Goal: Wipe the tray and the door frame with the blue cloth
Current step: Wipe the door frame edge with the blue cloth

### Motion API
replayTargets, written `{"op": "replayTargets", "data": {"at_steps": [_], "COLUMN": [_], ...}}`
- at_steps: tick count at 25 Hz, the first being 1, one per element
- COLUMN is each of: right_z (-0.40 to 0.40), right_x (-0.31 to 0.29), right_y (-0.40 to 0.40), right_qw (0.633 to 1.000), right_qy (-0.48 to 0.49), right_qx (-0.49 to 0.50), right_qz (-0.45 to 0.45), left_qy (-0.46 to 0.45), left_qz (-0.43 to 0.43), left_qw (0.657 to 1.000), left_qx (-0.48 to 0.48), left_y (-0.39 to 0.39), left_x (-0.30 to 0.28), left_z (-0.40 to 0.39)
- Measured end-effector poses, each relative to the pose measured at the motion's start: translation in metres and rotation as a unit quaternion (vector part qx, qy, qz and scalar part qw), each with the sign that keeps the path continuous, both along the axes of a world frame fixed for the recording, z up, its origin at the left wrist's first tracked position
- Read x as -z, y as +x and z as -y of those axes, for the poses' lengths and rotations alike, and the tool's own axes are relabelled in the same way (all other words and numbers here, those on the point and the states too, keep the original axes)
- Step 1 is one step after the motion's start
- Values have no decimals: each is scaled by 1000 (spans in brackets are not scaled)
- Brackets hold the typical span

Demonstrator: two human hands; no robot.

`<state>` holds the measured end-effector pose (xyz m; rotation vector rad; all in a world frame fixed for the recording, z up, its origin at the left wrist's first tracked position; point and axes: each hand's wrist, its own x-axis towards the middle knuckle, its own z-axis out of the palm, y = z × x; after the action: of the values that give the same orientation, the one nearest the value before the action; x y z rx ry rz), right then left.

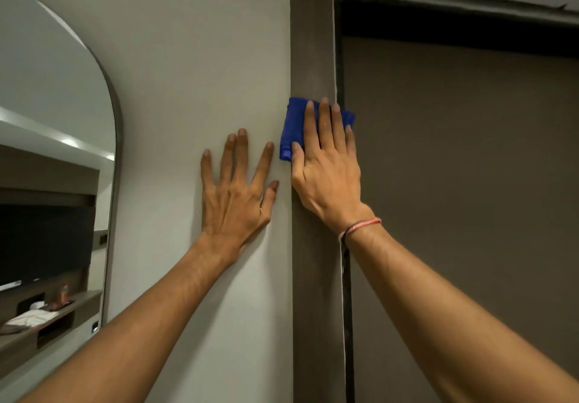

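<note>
While both forearms reach up from the bottom edge, the scene reads near to far as follows.

Right hand: right hand [326,164] lies flat, fingers spread and straight, pressing the folded blue cloth [293,127] against the wood; it pins the cloth under the palm and fingers and does not clench it. A thin pink wrist band [360,226] circles the wrist.

Left hand: left hand [235,196] is fully open and empty, palm flat on the pale wall panel [203,73] just beside the frame, apparently as a brace.

Door frame: dark wooden door frame [311,33] stands as an upright strip between the wall panel and the brown door [454,183]; its long axis runs vertically.

Key relation: the cloth sits partway up the upright, so unwiped frame lies above the right hand toward the top corner and below it past the wrist. The right hand is the one on the frame, so the stroke likely follows the vertical axis.

Tray: not in view; whether it is wiped cannot be told.

Far left: an arched mirror [56,152] reflects a shelf with small items too blurred to name.

Hidden: the lower frame is cut off by the right forearm and the picture's edge; the cloth's middle is covered by fingers.
</note>
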<state>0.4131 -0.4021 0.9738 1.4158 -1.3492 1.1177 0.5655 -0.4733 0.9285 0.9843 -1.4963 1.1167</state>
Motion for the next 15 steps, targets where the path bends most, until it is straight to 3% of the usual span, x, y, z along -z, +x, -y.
{"op": "replayTargets", "data": {"at_steps": [5, 12, 15], "right_z": [-1, 2, 8], "right_x": [-48, 100, 76], "right_y": [-3, -3, -4], "right_qw": [1000, 999, 999], "right_qy": [6, -34, -31], "right_qx": [-11, -8, -16], "right_qz": [-11, -3, 6], "left_qy": [6, -5, -9], "left_qz": [4, 2, 9], "left_qw": [1000, 1000, 1000], "left_qx": [-7, 10, 5], "left_y": [-2, -1, -2], "left_x": [-20, -7, -9], "left_z": [6, 7, 7]}}
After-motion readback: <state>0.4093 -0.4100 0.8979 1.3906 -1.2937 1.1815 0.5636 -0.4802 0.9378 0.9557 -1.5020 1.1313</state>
